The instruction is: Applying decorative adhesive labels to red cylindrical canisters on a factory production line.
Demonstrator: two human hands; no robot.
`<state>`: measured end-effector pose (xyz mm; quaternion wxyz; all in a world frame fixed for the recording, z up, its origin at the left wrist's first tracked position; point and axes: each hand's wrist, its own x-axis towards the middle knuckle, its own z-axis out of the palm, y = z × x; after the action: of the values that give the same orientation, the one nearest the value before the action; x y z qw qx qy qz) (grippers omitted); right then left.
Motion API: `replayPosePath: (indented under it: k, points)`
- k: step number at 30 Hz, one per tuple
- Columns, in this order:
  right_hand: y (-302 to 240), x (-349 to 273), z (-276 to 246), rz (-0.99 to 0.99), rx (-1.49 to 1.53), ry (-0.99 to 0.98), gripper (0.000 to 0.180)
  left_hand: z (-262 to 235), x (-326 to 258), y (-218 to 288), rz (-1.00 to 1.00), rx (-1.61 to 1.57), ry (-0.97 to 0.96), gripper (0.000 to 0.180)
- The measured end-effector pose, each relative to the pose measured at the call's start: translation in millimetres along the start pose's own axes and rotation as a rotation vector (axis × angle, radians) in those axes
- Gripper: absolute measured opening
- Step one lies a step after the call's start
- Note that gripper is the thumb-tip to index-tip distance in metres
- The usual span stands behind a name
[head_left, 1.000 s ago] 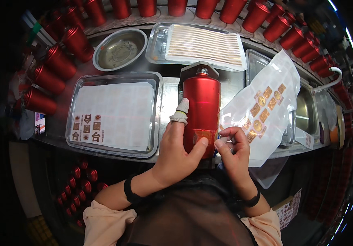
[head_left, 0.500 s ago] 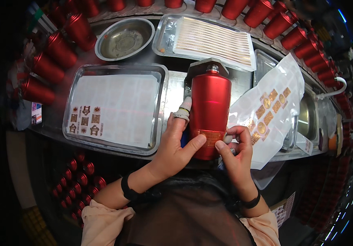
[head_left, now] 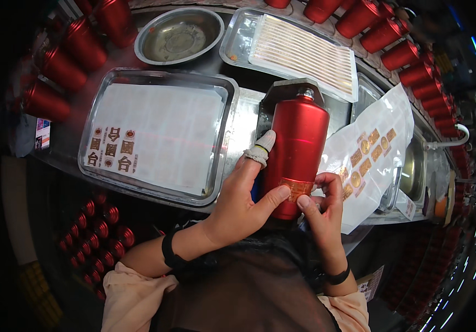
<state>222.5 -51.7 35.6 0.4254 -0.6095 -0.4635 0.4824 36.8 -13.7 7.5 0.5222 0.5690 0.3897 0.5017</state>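
A glossy red bottle (head_left: 299,138) with a bare silvery neck lies in front of me, its neck pointing away. My left hand (head_left: 238,205) grips it along the left side, thumb on a gold label (head_left: 296,188) near the base; white covers wrap some fingertips. From the right, my right hand (head_left: 326,216) holds the base end between its thumb, at the label's lower edge, and curled fingers. A grey angled block (head_left: 282,91) sits beneath the bottle's neck end. Close to my right hand hangs a translucent sheet (head_left: 384,130) of gold decals.
On the left, a metal tray (head_left: 229,116) holds a white sheet (head_left: 166,133) with several gold characters. Behind are a round metal bowl (head_left: 218,33) and another tray (head_left: 237,41) carrying a striped sheet (head_left: 304,55). Red bottles (head_left: 61,66) line the curved conveyor; a tap (head_left: 462,135) stands right.
The view has turned slightly, shifting the trays and bowl in the picture. Both hands remain on the bottle, with the thumbs still at its label.
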Motion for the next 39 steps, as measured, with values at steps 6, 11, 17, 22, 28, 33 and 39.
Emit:
replayPosePath:
  k: [6, 11, 17, 22, 28, 33, 39]
  points:
    - [1, 0, 3, -0.013, 0.0, 0.009, 0.054, -2, 0, -4, -0.002, -0.044, -0.017, 0.069]
    - [-2, 1, 1, 0.011, 0.011, -0.005, 0.05, -7, 1, -6, -0.097, -0.28, -0.057, 0.058]
    - [0, 3, 1, 0.011, 0.069, 0.011, 0.041, -9, 1, -10, -0.088, -0.323, -0.092, 0.054]
    - [2, 3, -1, 0.03, 0.065, 0.017, 0.039, -9, 1, -8, -0.092, -0.346, -0.095, 0.057]
    - [-1, 3, 3, -0.004, 0.016, 0.001, 0.047, -7, 1, -2, -0.057, -0.213, -0.076, 0.072]
    - [-1, 3, 4, 0.015, -0.026, 0.014, 0.051, -4, 1, -4, -0.027, -0.058, -0.051, 0.08]
    - [-3, 2, 4, 0.013, 0.021, -0.002, 0.048, -3, 0, -4, -0.013, -0.01, -0.043, 0.078]
